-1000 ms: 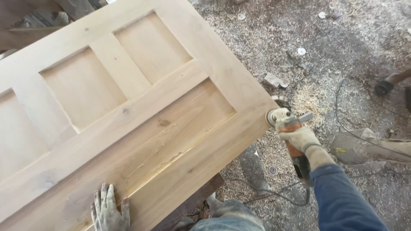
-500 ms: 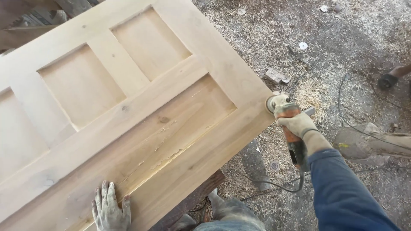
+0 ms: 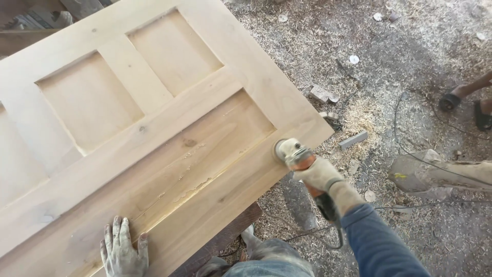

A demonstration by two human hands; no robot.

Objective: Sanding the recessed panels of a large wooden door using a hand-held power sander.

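- Sawdust (image 3: 318,46) is covering the floor at 1 o'clock.
- A wood offcut (image 3: 322,94) is lying at 2 o'clock.
- A sandalled foot (image 3: 452,100) is standing at 3 o'clock.
- A log (image 3: 441,173) is lying at 4 o'clock.

Panelled wooden door (image 3: 154,128) lies flat, filling the view from 9 to 12 o'clock. Left hand (image 3: 122,251), dusty and bare, pressed flat on the door's near rail at 7 o'clock. Right hand (image 3: 320,174), gloved, grips an angle grinder (image 3: 300,159) with its disc on the door's edge at 4 o'clock. Sawdust-covered floor (image 3: 410,77) at 2 o'clock.
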